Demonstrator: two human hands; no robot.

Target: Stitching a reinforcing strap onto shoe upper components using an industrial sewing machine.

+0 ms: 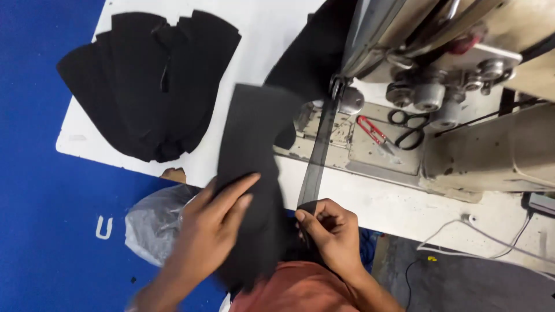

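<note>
A curved black fabric piece lies from the sewing machine's foot toward me over the white table's edge. My left hand rests flat on its lower part, fingers spread along it. A long dark tape strip runs from the needle area down to my right hand, which pinches its lower end between thumb and fingers. The fabric's bottom end hangs over my lap, partly hidden by my left hand.
A fanned stack of black fabric pieces sits at the far left of the white table. Red-handled snips and black scissors lie on the beige sewing machine bed. A grey plastic bag is below the table edge over a blue floor.
</note>
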